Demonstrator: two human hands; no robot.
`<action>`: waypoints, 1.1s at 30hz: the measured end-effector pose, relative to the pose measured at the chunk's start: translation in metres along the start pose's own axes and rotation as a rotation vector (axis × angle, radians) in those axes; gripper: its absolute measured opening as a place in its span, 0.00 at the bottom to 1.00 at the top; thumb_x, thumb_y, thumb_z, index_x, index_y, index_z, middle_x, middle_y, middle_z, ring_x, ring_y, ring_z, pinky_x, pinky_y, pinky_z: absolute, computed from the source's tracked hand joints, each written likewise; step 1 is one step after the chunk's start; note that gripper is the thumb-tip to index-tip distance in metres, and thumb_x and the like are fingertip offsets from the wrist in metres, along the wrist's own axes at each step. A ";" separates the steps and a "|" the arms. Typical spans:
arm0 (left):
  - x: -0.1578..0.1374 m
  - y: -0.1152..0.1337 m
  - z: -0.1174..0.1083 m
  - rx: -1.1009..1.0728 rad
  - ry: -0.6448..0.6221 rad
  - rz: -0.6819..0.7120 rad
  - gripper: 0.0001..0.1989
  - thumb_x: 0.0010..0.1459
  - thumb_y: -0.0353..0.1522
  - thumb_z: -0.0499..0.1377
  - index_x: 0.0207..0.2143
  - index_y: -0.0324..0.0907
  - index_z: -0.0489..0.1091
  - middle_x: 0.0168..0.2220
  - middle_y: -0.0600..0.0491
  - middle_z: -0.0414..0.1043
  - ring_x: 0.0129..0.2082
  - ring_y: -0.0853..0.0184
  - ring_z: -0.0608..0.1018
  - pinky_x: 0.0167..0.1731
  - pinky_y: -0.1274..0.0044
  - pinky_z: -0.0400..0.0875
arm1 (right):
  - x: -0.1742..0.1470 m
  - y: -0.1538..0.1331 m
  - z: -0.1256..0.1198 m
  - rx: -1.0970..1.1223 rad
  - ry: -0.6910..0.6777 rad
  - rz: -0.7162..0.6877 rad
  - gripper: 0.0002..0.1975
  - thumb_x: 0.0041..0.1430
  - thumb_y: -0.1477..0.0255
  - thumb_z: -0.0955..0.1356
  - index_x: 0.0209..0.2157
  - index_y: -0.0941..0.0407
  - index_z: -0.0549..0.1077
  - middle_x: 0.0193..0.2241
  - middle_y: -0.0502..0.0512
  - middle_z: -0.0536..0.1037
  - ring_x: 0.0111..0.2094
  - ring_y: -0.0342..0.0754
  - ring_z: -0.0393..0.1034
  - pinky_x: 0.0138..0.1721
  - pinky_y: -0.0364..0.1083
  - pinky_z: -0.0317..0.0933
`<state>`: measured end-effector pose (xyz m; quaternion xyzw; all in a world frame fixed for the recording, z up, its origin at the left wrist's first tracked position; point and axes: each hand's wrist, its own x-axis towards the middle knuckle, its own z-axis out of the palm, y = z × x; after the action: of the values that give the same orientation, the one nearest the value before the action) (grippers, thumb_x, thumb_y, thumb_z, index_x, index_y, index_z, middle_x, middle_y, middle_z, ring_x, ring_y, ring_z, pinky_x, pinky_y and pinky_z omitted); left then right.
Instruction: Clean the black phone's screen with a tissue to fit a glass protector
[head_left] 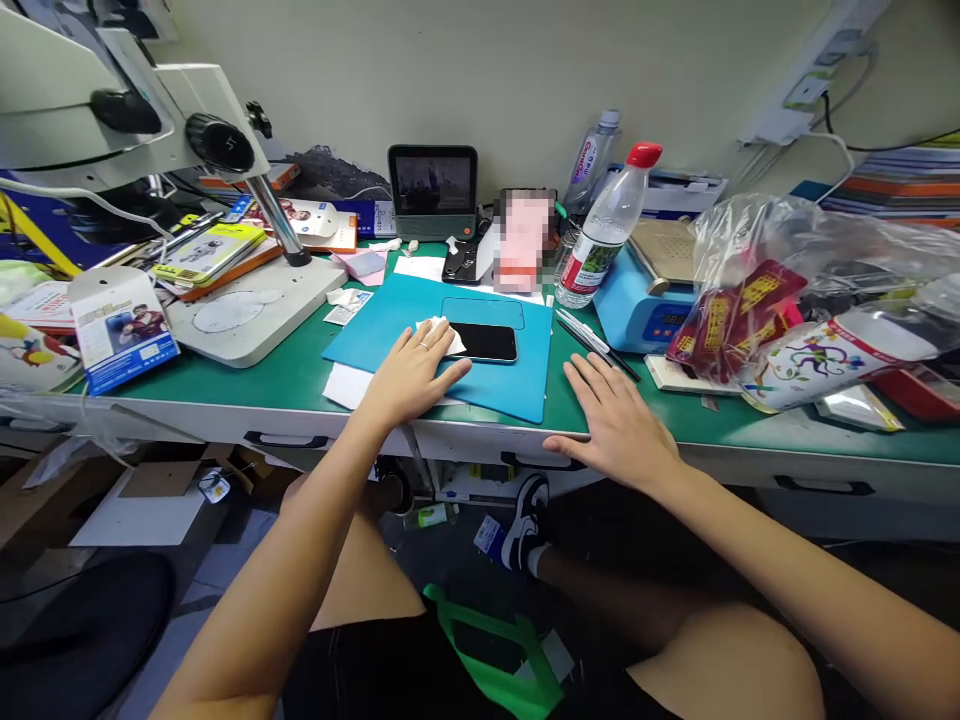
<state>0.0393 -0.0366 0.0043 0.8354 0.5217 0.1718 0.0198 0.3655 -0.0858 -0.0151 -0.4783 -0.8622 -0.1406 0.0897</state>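
Observation:
A smartphone (486,342) with a dark screen lies flat on a blue mat (517,385). My left hand (412,370) is at the phone's left end, fingers together over a crumpled white tissue (448,336) and thumb apart. The tissue shows past the fingertips and covers that end of the phone. Just behind the phone, a clear thin sheet with a dark phone-shaped outline (484,312) rests on the mat. To the right of the mat, my right hand (619,425) holds nothing, its fingers stretched out at the table's front edge. Pens (585,332) lie just beyond its fingertips.
On the left stands a microscope base (255,320) beside a blue-and-white box (124,325). A small display (433,190) is at the wall. To the right are a red-capped bottle (607,235), a blue device (637,305), a plastic bag (750,290) and a lying bottle (832,365).

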 end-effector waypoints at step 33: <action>0.007 -0.003 -0.004 -0.006 0.004 -0.006 0.21 0.71 0.40 0.64 0.62 0.44 0.70 0.64 0.43 0.70 0.58 0.53 0.78 0.56 0.55 0.76 | 0.007 -0.004 -0.008 0.067 0.098 0.071 0.56 0.63 0.36 0.62 0.73 0.70 0.56 0.74 0.81 0.56 0.76 0.73 0.47 0.73 0.69 0.50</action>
<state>0.0388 -0.0294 0.0091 0.8335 0.5236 0.1750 0.0215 0.3582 -0.0849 -0.0065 -0.4976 -0.8436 -0.1318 0.1528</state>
